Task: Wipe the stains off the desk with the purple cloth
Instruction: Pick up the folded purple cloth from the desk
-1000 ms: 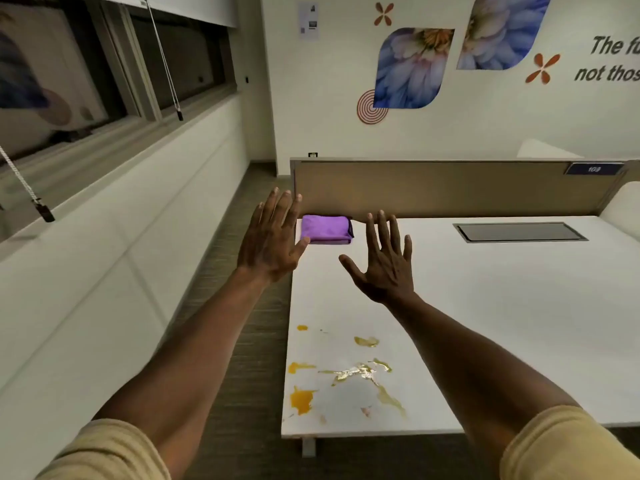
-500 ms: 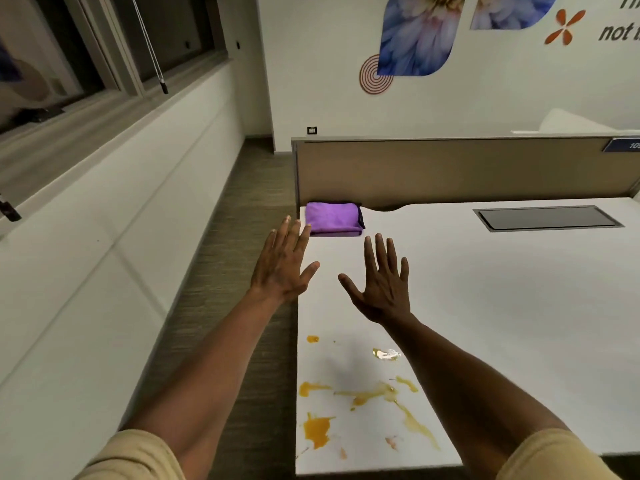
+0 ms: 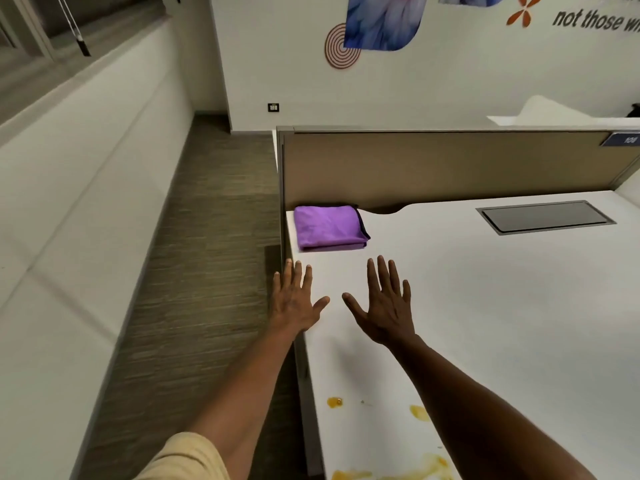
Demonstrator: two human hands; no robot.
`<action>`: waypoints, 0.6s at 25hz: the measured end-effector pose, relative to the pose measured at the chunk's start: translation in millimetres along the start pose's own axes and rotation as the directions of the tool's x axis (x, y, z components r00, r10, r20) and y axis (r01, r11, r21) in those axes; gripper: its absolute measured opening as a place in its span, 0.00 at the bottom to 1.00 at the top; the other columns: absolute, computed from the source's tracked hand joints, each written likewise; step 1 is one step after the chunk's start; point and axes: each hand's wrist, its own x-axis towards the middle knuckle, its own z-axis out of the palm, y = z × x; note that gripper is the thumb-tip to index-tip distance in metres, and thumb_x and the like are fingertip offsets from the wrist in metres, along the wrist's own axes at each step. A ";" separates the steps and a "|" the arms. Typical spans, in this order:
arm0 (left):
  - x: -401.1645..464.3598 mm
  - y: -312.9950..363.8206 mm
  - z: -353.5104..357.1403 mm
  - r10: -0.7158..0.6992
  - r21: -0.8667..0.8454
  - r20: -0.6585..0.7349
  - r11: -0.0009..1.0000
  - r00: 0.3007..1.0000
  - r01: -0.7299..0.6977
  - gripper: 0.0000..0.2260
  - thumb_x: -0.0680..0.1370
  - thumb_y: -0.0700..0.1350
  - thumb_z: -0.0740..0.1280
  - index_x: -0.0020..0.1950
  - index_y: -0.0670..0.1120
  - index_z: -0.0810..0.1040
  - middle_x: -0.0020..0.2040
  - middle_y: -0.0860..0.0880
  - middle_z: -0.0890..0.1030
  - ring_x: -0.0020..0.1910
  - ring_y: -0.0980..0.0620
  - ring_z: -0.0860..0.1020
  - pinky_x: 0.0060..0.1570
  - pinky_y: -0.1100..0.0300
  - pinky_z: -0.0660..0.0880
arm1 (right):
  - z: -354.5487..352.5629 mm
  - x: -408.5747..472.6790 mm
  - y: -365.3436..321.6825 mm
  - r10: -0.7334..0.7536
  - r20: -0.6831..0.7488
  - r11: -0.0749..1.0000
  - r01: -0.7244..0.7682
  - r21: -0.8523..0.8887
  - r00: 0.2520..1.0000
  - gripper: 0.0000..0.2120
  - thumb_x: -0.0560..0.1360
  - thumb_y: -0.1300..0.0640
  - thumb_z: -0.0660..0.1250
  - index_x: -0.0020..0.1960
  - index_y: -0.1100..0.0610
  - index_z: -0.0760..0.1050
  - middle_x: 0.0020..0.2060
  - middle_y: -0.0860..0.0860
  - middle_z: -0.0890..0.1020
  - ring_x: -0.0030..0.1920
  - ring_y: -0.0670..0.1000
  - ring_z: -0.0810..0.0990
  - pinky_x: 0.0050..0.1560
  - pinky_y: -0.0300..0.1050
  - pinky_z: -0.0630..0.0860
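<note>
A folded purple cloth (image 3: 329, 227) lies at the far left corner of the white desk (image 3: 502, 306), against the beige partition. My left hand (image 3: 294, 299) is stretched out flat with spread fingers over the desk's left edge, a short way in front of the cloth. My right hand (image 3: 384, 303) is also flat with spread fingers, above the desk to the right of the left one. Neither hand touches the cloth. Yellow-orange stains (image 3: 335, 402) mark the near left part of the desk, partly hidden by my right forearm.
A beige partition (image 3: 450, 168) runs along the desk's far side. A grey cable hatch (image 3: 545, 216) is set into the desk at the far right. Carpeted floor (image 3: 207, 271) lies left of the desk, bounded by a white wall ledge.
The view has moved closer to the desk and tilted down. Both flat hands now sit nearer the purple cloth, and the stains have slid toward the bottom edge of the view.
</note>
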 end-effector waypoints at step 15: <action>66.8 -10.3 83.1 0.097 -0.193 -0.141 0.973 0.985 -0.124 0.39 0.77 0.72 0.33 0.84 0.52 0.41 0.84 0.48 0.38 0.82 0.48 0.34 0.80 0.47 0.35 | 7.7 166.2 2.1 -0.132 0.089 0.985 0.141 -0.100 0.987 0.29 0.80 0.58 0.67 0.79 0.59 0.63 0.74 0.60 0.71 0.74 0.63 0.69 0.72 0.57 0.69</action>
